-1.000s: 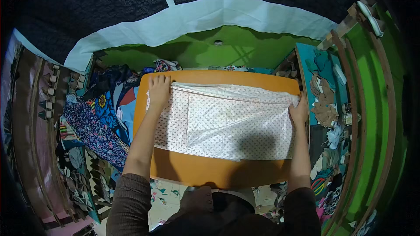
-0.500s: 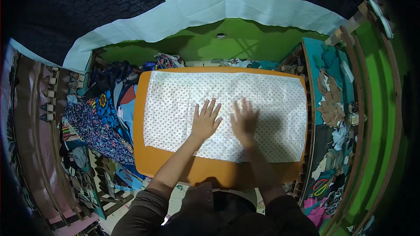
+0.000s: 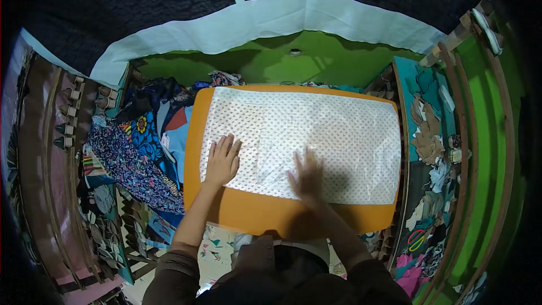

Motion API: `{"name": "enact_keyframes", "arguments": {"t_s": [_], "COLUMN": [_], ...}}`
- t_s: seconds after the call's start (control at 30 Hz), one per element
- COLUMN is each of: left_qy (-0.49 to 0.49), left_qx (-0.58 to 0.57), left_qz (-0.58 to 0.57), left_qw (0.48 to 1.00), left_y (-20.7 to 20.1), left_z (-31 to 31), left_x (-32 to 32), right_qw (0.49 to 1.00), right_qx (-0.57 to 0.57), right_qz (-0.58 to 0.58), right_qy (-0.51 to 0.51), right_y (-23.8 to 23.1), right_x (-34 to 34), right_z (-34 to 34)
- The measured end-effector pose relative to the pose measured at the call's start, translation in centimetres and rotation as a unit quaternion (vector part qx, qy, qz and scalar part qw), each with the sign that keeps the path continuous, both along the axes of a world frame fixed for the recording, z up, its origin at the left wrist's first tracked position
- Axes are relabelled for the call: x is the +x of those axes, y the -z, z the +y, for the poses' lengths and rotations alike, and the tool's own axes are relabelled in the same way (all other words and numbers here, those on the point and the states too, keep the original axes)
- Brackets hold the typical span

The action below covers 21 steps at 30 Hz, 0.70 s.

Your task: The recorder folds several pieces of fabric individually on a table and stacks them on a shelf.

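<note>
A white cloth with a small dark repeating print [image 3: 350,130] lies spread over an orange table [image 3: 254,214] with rounded corners. Toward the cloth's left part, my left hand [image 3: 224,161] rests flat with its fingers apart. My right hand [image 3: 307,175] is over the near middle of the cloth, fingers spread and a little blurred; whether it touches the cloth I cannot tell. Neither hand holds anything. Faint creases run across the cloth, and its near edge stops short of the table's front edge.
Piled patterned clothes [image 3: 138,147] crowd the table's left side. Along the right runs a teal shelf [image 3: 403,79] with brown fabric scraps [image 3: 426,127] and yellow-handled scissors [image 3: 416,240]. Behind stands a green wall [image 3: 271,62], with a white-bordered dark cloth [image 3: 271,22] hanging above.
My left hand has moved left across the cloth, away from the right hand. My right hand has come nearer to me and slightly left. The view has shifted a little.
</note>
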<state>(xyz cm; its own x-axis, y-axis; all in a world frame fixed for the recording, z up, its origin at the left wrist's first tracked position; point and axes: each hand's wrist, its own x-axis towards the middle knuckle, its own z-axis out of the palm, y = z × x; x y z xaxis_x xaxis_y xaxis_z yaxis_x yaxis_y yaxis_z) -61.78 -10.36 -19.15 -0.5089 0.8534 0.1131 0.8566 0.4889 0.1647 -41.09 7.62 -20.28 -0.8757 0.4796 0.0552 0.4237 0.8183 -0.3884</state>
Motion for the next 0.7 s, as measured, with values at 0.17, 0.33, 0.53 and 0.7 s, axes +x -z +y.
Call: {"name": "enact_keyframes", "arguments": {"t_s": [0.17, 0.33, 0.53, 0.7], "left_qy": [0.199, 0.361, 0.405, 0.429], "left_qx": [-0.022, -0.056, -0.043, -0.008], "left_qz": [-0.036, -0.025, 0.028, 0.050], "left_qw": [0.979, 0.931, 0.913, 0.902], "left_y": [-2.0, -2.3, -0.3, -0.6], "left_z": [-5.0, -7.7, -7.5, -7.7], "left_x": [-5.3, -10.2, -13.1, -13.3], "right_qw": [0.988, 0.986, 0.998, 0.995], "right_qx": [-0.034, 0.011, 0.046, 0.010], "right_qz": [0.025, 0.018, 0.034, 0.077], "right_qy": [-0.151, -0.166, 0.019, 0.063], "right_y": [-1.0, -1.3, 1.9, 2.4], "right_x": [-2.6, -7.6, -11.8, -10.2], "right_z": [-9.9, -16.9, -22.1, -23.2]}}
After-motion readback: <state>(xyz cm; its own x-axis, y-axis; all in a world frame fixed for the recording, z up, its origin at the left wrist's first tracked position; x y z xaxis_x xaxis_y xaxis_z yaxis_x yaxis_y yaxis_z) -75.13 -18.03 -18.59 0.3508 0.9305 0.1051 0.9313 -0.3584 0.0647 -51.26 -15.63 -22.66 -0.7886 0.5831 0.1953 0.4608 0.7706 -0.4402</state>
